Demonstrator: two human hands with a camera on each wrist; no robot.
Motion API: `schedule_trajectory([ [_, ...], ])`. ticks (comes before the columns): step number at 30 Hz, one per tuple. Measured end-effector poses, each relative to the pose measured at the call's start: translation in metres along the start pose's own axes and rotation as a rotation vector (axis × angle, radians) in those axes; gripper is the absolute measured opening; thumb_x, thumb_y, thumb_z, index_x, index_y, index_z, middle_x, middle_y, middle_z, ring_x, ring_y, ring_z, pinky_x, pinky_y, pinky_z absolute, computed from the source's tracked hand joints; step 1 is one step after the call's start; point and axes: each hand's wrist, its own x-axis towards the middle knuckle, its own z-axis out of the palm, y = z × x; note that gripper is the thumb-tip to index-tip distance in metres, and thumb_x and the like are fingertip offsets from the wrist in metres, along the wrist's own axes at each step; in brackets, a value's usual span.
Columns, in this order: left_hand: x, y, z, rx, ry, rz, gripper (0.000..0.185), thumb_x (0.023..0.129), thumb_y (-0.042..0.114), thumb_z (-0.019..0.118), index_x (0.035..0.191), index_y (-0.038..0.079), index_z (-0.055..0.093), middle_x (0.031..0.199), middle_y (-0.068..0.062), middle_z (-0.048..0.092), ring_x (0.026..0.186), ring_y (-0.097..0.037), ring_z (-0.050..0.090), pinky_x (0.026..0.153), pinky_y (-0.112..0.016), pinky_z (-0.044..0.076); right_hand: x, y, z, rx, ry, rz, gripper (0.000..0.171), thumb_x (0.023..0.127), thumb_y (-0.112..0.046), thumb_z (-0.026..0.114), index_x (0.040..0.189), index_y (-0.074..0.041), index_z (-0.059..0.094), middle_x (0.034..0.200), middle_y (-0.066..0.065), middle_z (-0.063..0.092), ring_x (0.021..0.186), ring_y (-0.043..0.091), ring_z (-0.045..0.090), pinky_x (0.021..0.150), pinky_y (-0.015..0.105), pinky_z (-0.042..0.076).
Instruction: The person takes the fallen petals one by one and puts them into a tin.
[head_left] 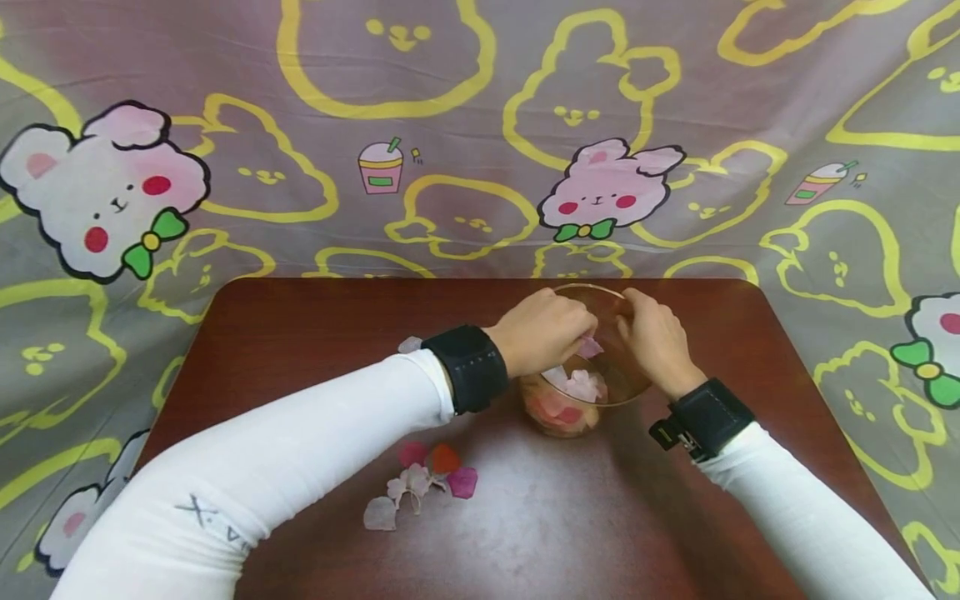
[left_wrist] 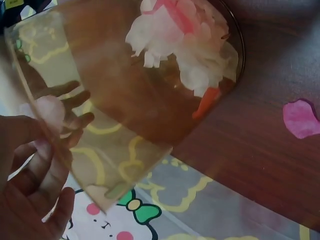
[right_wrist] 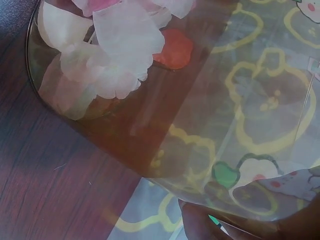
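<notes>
A clear, amber-tinted glass bowl (head_left: 626,379) stands at the table's right half, with white, pink and red petals (head_left: 583,385) in its bottom. My left hand (head_left: 543,332) is at the bowl's opening and pinches a pale pink petal (head_left: 590,347). In the left wrist view that petal (left_wrist: 51,112) shows beside the rim, with the left hand (left_wrist: 37,175) around it. My right hand (head_left: 660,342) grips the bowl's right rim. The right wrist view shows only dark fingers (right_wrist: 200,220) at the bowl's edge, and the petals (right_wrist: 115,55) through the glass.
Loose white, pink and orange petals (head_left: 416,483) lie on the brown table (head_left: 322,333), nearer than the bowl. One pale petal (head_left: 410,344) lies by the left wrist strap (head_left: 467,368). A cartoon-printed cloth (head_left: 465,125) hangs behind the table.
</notes>
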Motion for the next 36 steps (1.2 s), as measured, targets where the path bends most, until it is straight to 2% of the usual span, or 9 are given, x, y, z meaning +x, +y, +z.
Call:
schedule_trajectory([
  [7,-0.002,0.005,0.01,0.018,-0.099,-0.007,0.009,0.094,0.019,0.068,0.088,0.016,0.074,0.085,0.003,0.075,0.094,-0.013,0.07,0.093,-0.041,0.049,-0.002,-0.001,0.0,-0.001,-0.002,-0.007,0.009,0.096,-0.005,0.06,0.104,-0.003,0.062,0.094,0.021,0.071,0.078,0.042,0.067,0.059,0.052,0.049],
  [10,-0.003,0.006,0.011,0.01,-0.106,-0.011,0.007,0.094,0.021,0.07,0.089,0.017,0.074,0.087,0.004,0.075,0.095,-0.012,0.07,0.094,-0.04,0.049,-0.002,-0.001,-0.001,0.001,-0.002,-0.007,0.011,0.097,-0.005,0.06,0.107,-0.002,0.063,0.097,0.022,0.072,0.079,0.042,0.067,0.06,0.052,0.049],
  [13,-0.003,0.004,0.009,-0.008,-0.073,-0.014,0.009,0.094,0.022,0.069,0.089,0.017,0.073,0.087,0.003,0.074,0.094,-0.014,0.069,0.09,-0.038,0.05,-0.003,0.0,-0.001,0.0,-0.005,-0.001,0.012,0.097,-0.006,0.06,0.108,-0.002,0.063,0.097,0.022,0.072,0.079,0.042,0.067,0.059,0.052,0.049],
  [19,-0.007,-0.014,-0.004,-0.036,0.083,-0.06,0.014,0.099,0.021,0.061,0.095,0.015,0.073,0.091,0.0,0.071,0.09,-0.017,0.066,0.082,-0.037,0.05,-0.003,0.0,-0.001,0.008,-0.01,0.005,0.01,0.097,-0.006,0.059,0.106,-0.003,0.064,0.1,0.021,0.073,0.083,0.043,0.068,0.064,0.055,0.05],
  [23,-0.019,-0.036,-0.008,-0.066,0.155,-0.147,0.014,0.099,0.018,0.06,0.099,0.013,0.073,0.095,-0.002,0.071,0.091,-0.02,0.066,0.087,-0.04,0.051,-0.003,-0.001,-0.001,0.009,-0.021,0.011,0.013,0.096,-0.005,0.06,0.108,-0.002,0.064,0.105,0.022,0.074,0.089,0.044,0.069,0.067,0.056,0.051],
  [27,-0.036,-0.062,-0.003,-0.119,0.193,-0.267,0.012,0.097,0.018,0.061,0.098,0.011,0.071,0.097,-0.004,0.07,0.093,-0.022,0.066,0.088,-0.04,0.051,-0.003,-0.002,0.0,0.003,-0.023,0.014,0.014,0.096,-0.005,0.06,0.109,-0.001,0.065,0.107,0.022,0.074,0.09,0.045,0.069,0.068,0.056,0.051],
  [30,-0.052,-0.081,0.004,-0.153,0.173,-0.361,0.014,0.097,0.018,0.062,0.101,0.009,0.071,0.1,-0.006,0.071,0.095,-0.024,0.066,0.087,-0.042,0.053,-0.002,-0.002,0.001,0.002,-0.022,0.014,0.015,0.096,-0.004,0.06,0.109,-0.001,0.065,0.107,0.022,0.074,0.091,0.044,0.069,0.068,0.056,0.051],
  [36,-0.085,-0.113,0.025,-0.18,0.083,-0.519,0.019,0.098,0.02,0.062,0.11,0.008,0.07,0.11,-0.01,0.07,0.102,-0.026,0.065,0.088,-0.044,0.054,-0.002,-0.002,0.002,0.003,-0.018,0.017,0.014,0.096,-0.005,0.061,0.109,-0.002,0.065,0.107,0.021,0.074,0.09,0.043,0.069,0.068,0.054,0.051],
])
